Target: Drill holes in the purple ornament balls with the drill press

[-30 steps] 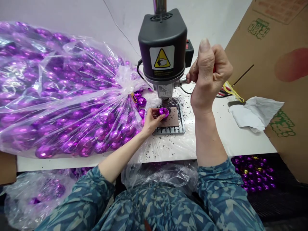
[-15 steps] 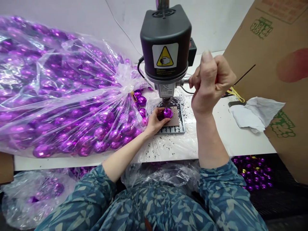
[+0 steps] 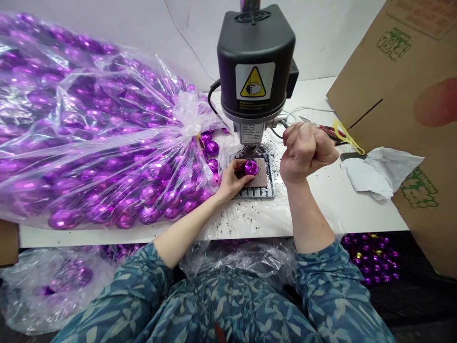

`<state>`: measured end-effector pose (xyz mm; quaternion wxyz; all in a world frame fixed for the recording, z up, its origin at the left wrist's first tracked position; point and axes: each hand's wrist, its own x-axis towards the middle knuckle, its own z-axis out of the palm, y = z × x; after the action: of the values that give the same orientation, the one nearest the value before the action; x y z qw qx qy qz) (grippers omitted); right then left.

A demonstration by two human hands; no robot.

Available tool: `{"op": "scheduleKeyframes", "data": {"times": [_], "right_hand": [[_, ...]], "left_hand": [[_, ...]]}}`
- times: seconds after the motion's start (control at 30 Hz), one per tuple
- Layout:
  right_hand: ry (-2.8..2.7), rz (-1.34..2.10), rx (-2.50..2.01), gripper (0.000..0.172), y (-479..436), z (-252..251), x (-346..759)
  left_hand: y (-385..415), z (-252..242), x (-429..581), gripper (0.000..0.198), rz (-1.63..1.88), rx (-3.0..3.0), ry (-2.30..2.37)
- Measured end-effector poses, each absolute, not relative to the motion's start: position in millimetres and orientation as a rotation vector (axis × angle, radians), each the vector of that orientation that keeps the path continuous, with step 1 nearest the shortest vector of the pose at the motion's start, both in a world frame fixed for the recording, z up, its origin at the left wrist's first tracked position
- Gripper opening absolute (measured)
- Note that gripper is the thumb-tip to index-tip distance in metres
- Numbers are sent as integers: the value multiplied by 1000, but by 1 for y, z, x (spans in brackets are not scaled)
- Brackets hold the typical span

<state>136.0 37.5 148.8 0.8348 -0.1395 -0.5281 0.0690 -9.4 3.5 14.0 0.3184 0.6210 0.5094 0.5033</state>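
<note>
- Pinching a faceted purple ball (image 3: 251, 167), the left hand (image 3: 232, 180) has its grip partly curled, index finger at the ball's upper left and thumb at its lower edge.
- The ball sits over a brown board (image 3: 261, 180), just in front of and below the chuck (image 3: 250, 149) of a dark drill press (image 3: 255, 52).
- Under the board lies a slotted metal base (image 3: 268, 191), dusted with dark flecks that also scatter over the white counter (image 3: 371, 216).
- The right hand (image 3: 307, 148) is raised beside the press, its grip curled into a fist near a short metal rod (image 3: 281, 117); what the fingers enclose is hidden, so I cannot tell.
- A yellow warning label (image 3: 254, 81) faces forward on the press housing.
- On the left, a large clear bag (image 3: 107, 147) full of purple balls is gathered at a knot, with more balls (image 3: 212, 148) just beside it.
- On the right, crumpled white paper (image 3: 382, 171) and a yellow strap (image 3: 347, 135) lie near a tall cardboard box (image 3: 400, 105).
- Below the counter at right, small purple and gold balls (image 3: 373, 259) are heaped together.
</note>
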Motion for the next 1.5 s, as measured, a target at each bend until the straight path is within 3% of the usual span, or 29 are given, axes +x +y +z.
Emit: {"op": "scheduleKeyframes", "data": {"times": [0.33,0.63,0.73,0.87,0.93,1.03,1.1,1.2,1.3,1.37,1.5], "right_hand": [[-1091,67,-83,60,43,136,133],[-1107,461,-475,69,59,218,133],[-1108,471,-472,65,65,227,132],[-1100,492,-450,58,63,224,129],[-1087,508,-384,58,61,223,129],[-1069,523,-330,56,61,224,128],[-1065,521,-386,52,61,225,128],[-1055,526,-462,50,60,226,130],[-1063,550,-434,48,59,225,131],[-1068,551,-415,46,58,224,132],[-1085,525,-422,44,60,222,133]], "left_hand": [[3,12,-8,53,1352,1556,1313],[-25,43,-6,41,1320,1619,1436],[-75,64,-16,32,986,1948,1177],[-143,76,-34,38,307,2415,765],[-150,76,-44,34,320,2441,735],[-113,74,-65,21,779,2292,1062],[-67,75,-79,27,923,2236,1458],[0,76,-92,27,494,2229,1892],[34,76,-95,26,90,2175,2019],[35,78,-96,26,189,2154,1990],[3,95,-97,34,890,1884,1666]]}}
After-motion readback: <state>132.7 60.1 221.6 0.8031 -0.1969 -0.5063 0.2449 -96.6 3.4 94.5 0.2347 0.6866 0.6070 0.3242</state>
